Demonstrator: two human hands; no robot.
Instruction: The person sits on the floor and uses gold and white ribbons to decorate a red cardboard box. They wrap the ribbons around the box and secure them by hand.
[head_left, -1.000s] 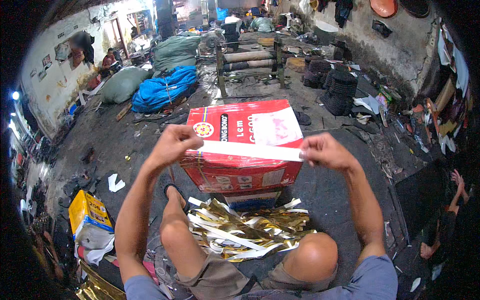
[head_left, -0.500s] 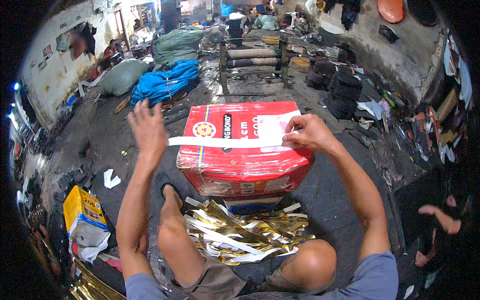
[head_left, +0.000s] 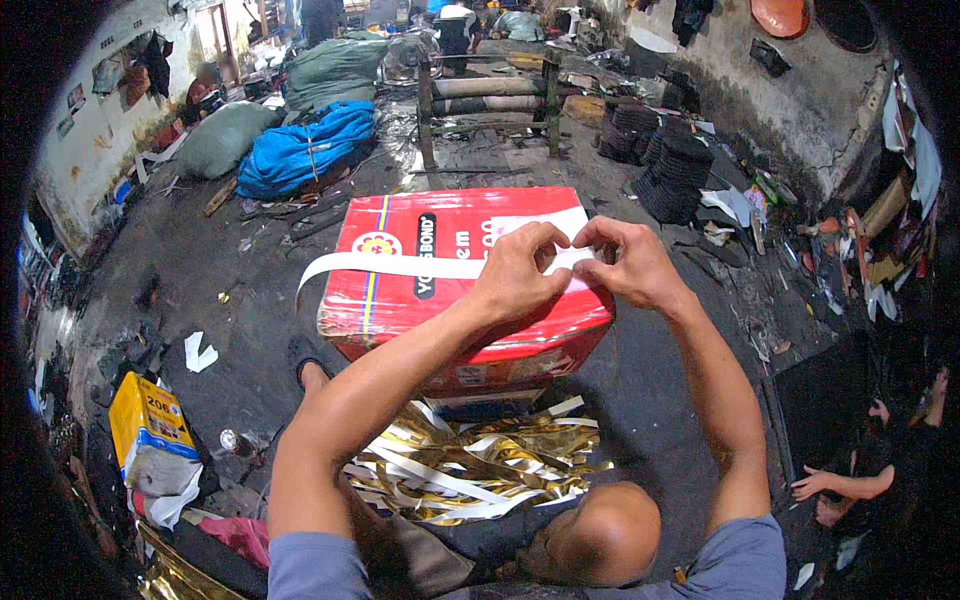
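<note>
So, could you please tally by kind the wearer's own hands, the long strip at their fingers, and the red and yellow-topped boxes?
Hands (left hand, right hand): 2
White strip: 1
Boxes (red box, yellow-topped box): 2
Total: 5

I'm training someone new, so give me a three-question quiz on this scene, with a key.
1. What colour is the box under the left hand? A) green B) red C) blue
2. True or false: the left hand is at the left end of the white strip on the box.
3. What lies heaped between that box and the right knee?

Key: 1. B; 2. false, that end curls free; 3. gold and white strips.
</note>
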